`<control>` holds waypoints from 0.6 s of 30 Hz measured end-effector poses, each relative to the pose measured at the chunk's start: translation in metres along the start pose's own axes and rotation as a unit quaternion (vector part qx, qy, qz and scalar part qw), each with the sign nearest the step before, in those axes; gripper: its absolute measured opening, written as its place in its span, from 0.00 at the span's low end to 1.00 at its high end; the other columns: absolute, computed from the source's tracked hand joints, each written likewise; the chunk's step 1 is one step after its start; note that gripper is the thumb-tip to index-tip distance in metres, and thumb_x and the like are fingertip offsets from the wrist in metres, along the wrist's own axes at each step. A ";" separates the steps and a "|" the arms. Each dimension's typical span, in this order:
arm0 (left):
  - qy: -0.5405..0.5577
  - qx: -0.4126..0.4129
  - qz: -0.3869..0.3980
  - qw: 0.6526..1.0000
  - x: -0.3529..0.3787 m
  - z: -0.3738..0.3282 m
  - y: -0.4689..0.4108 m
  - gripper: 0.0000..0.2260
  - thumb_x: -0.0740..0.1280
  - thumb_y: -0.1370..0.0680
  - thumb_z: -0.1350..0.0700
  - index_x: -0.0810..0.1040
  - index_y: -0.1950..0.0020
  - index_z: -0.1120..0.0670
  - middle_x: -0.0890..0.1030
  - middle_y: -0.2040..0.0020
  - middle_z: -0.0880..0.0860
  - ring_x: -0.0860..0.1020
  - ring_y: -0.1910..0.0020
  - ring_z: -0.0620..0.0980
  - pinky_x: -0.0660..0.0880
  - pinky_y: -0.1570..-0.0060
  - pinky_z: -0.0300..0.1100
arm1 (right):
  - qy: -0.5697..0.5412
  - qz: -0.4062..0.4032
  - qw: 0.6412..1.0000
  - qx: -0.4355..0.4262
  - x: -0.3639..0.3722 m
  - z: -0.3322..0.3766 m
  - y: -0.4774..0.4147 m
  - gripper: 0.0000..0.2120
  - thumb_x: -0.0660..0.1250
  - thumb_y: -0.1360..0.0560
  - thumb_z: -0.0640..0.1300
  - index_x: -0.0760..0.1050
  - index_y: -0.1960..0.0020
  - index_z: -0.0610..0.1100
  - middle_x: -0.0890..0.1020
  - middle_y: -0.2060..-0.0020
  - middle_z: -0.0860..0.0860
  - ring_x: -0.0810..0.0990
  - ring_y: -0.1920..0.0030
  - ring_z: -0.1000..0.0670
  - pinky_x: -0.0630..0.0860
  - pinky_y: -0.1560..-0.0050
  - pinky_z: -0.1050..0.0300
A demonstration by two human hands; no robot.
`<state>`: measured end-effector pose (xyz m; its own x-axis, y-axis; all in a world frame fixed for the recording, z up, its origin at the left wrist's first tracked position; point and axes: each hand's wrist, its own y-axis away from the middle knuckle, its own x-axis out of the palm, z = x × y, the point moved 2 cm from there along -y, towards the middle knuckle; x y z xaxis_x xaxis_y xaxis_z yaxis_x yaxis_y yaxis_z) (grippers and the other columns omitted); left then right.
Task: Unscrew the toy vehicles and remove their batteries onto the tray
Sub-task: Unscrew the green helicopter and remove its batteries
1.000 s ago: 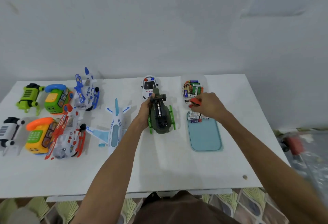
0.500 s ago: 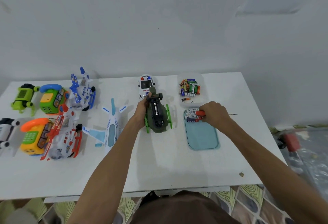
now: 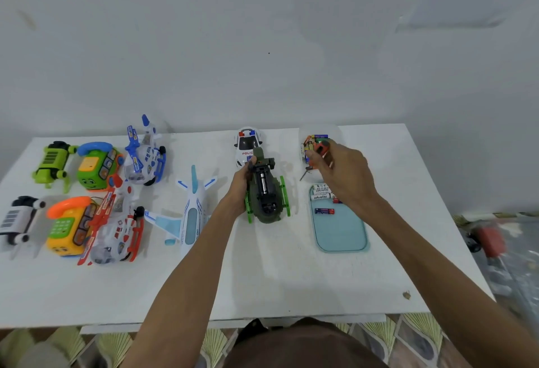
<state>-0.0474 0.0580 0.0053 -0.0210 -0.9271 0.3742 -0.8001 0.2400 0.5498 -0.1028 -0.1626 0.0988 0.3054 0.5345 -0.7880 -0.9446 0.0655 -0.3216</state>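
Several batteries [image 3: 320, 197], far end of tray [image 3: 341, 235]

Bright, even, cool-white light, faint soft shadows on the 2 o'clock side of the toy vehicles [image 3: 191, 216], white table [image 3: 291, 280] edges bowed by the wide lens (most toward 9 and 3 o'clock), floor clutter [image 3: 493, 239] at 4 o'clock smeared, slight overall softness

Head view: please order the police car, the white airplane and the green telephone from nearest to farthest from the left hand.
1. Police car, just behind the left hand.
2. White airplane, to its left.
3. Green telephone, far left.
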 end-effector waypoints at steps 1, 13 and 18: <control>0.000 0.002 0.001 1.000 0.000 0.000 0.001 0.20 0.62 0.17 0.43 0.79 0.43 0.59 0.83 0.61 0.55 0.83 0.66 0.53 0.81 0.65 0.43 | -0.073 -0.014 0.997 0.010 -0.001 0.012 0.000 0.17 0.61 0.18 0.58 0.75 0.53 0.44 0.81 0.65 0.53 0.79 0.66 0.52 0.74 0.63 0.57; 0.000 0.010 0.001 1.000 0.003 -0.002 0.005 0.19 0.60 0.16 0.44 0.82 0.48 0.57 0.83 0.59 0.56 0.83 0.64 0.52 0.81 0.64 0.42 | -0.155 0.057 0.983 -0.076 0.040 0.054 0.013 0.14 0.61 0.17 0.53 0.74 0.44 0.42 0.83 0.60 0.49 0.82 0.63 0.51 0.81 0.61 0.49; -0.014 0.010 0.008 1.000 0.002 -0.002 0.004 0.18 0.61 0.16 0.43 0.82 0.48 0.55 0.85 0.58 0.55 0.84 0.62 0.52 0.81 0.58 0.44 | -0.116 0.058 0.983 -0.128 0.043 0.056 0.015 0.14 0.60 0.17 0.54 0.73 0.42 0.43 0.84 0.54 0.47 0.82 0.61 0.49 0.81 0.62 0.51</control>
<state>-0.0494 0.0576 0.0096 -0.0502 -0.9310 0.3615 -0.8117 0.2490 0.5284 -0.1106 -0.0916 0.0889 0.1343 0.7052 -0.6962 -0.9012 -0.2052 -0.3817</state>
